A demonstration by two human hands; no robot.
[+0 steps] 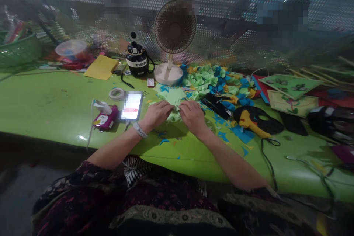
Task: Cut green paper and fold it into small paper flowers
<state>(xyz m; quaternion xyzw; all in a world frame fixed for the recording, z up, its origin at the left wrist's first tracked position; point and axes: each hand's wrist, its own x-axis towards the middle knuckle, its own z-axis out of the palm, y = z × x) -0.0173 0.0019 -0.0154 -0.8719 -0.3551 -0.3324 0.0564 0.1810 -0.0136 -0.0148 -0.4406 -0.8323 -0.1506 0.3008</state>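
Both hands meet over the green table, pinching a small piece of light green paper [177, 107] between their fingertips. My left hand [159, 113] comes in from the left, with a white band on its wrist. From the right, my right hand [193, 116] grips the same paper. Just beyond the fingers lies a larger light green paper sheet [173, 95]. Under and around the hands are green and blue paper scraps [221, 136]. To the right of my right hand rests a black stapler [217, 106].
Behind the stapler spreads a pile of folded paper pieces [204, 77]. A fan [169, 73] and a dark bottle [137, 62] stand at the back. Left lie a lit phone [132, 105], a tape roll [116, 94] and a purple power strip [106, 120]. A yellow glue gun [253, 123] lies right.
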